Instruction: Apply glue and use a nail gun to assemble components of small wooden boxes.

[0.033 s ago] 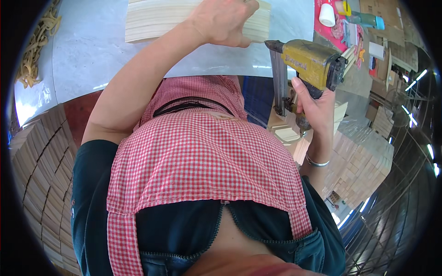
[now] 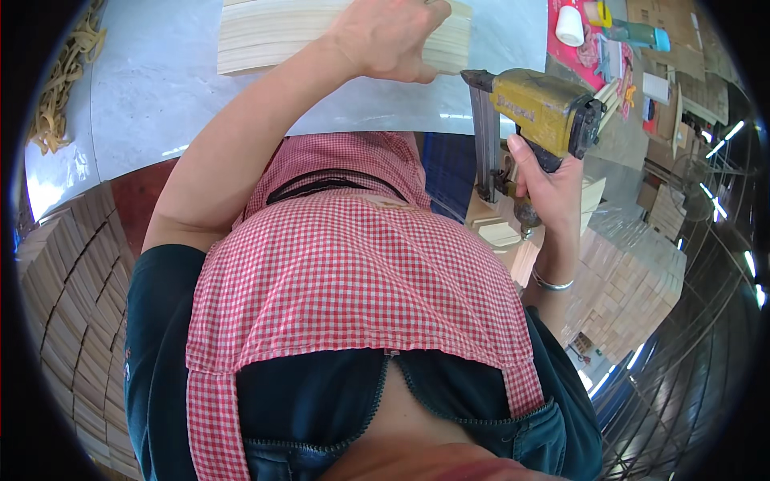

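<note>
My right hand (image 2: 549, 180) is wrapped around the grip of a yellow and black pneumatic nail gun (image 2: 541, 100). The gun's dark nose points left, close to the right end of a stack of thin pale wooden strips (image 2: 273, 40). That stack lies on the pale table at the far side. My left hand (image 2: 393, 40) reaches across its right end, with the fingers bent over the far part and the thumb at the near edge, gripping it. The tip of the thumb is near the gun's nose. The strips' far edge is cut off by the picture.
The pale, shiny tabletop (image 2: 184, 104) ends just in front of my checked apron. Tan bands (image 2: 68, 80) hang in a bundle at the far left. A white spool (image 2: 569, 26) and a blue-capped bottle (image 2: 642, 36) are at the far right. Stacked wood (image 2: 68, 321) stands at the left.
</note>
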A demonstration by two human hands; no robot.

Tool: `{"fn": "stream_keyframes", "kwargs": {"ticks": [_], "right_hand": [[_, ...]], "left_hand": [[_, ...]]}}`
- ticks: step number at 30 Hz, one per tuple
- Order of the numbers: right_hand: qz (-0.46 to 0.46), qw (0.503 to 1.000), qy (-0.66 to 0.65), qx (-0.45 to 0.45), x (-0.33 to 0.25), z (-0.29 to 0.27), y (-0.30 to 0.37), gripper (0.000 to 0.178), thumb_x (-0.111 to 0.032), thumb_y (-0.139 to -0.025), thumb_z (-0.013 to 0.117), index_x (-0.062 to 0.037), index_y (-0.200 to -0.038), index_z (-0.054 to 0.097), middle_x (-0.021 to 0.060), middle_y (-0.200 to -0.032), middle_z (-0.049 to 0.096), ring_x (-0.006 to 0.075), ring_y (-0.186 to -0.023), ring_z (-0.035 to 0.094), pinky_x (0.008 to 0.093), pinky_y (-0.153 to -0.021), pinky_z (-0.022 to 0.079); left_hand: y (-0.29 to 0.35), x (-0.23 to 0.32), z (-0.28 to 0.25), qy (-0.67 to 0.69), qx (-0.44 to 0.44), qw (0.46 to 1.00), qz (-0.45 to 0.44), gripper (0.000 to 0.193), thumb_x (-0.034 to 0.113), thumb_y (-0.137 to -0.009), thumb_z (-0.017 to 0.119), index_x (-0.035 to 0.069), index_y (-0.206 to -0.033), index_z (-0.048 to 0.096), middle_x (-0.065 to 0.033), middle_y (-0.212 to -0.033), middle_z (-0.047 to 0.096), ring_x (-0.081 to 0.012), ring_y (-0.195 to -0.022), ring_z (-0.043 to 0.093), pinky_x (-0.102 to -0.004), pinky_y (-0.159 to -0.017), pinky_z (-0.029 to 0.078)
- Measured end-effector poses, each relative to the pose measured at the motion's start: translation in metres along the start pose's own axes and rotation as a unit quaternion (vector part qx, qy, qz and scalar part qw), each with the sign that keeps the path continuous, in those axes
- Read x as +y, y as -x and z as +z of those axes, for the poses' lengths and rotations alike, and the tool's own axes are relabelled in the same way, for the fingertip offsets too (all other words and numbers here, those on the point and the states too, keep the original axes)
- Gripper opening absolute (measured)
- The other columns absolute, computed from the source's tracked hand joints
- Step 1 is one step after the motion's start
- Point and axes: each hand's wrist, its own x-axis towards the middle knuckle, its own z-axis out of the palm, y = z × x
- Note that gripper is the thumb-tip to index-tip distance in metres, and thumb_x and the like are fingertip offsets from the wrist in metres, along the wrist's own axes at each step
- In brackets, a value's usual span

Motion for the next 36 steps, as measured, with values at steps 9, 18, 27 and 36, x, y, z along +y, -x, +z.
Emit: {"fn": "stream_keyframes", "kwargs": {"ticks": [9,18,27,36], "right_hand": [[0.050,0.999,-0.009,0.013,-0.007,0.008,0.003,0.015,-0.012,-0.091,0.074,0.0011,-0.092,0.068,0.0001,-0.063,0.060,0.0065,-0.043,0.047,0.0204,-0.039,0.039],[0.035,0.998,0.041,0.029,-0.026,0.014,-0.023,0.018,-0.015,-0.091,0.075,0.0005,-0.086,0.069,-0.0003,-0.059,0.058,0.0067,-0.042,0.045,0.0211,-0.040,0.039],[0.044,0.998,0.043,0.009,-0.033,0.011,-0.033,0.022,-0.019,-0.091,0.076,0.0004,-0.085,0.068,-0.0002,-0.055,0.055,0.0069,-0.041,0.043,0.0217,-0.040,0.037],[0.051,0.994,0.087,-0.039,-0.046,-0.001,-0.047,0.025,-0.023,-0.091,0.076,-0.0015,-0.082,0.068,-0.0006,-0.051,0.053,0.0072,-0.039,0.042,0.0214,-0.039,0.036]], "left_hand": [[0.000,0.000,-0.002,-0.006,-0.011,1.000,-0.008,0.058,0.040,-0.069,0.078,0.000,-0.108,0.062,-0.0210,-0.120,0.058,-0.0366,-0.110,0.056,-0.0437,-0.101,0.043],[0.001,0.000,-0.008,-0.090,-0.016,0.996,0.010,0.058,0.041,-0.068,0.077,-0.001,-0.106,0.063,-0.0212,-0.121,0.058,-0.0366,-0.110,0.056,-0.0440,-0.101,0.043],[0.006,0.000,-0.011,-0.088,0.029,0.995,0.041,0.058,0.041,-0.070,0.076,0.000,-0.107,0.064,-0.0210,-0.120,0.058,-0.0358,-0.110,0.056,-0.0441,-0.100,0.043],[0.003,-0.015,0.013,-0.087,0.177,0.973,0.121,0.056,0.041,-0.071,0.075,-0.001,-0.107,0.065,-0.0205,-0.119,0.058,-0.0355,-0.109,0.055,-0.0430,-0.101,0.043]]}}
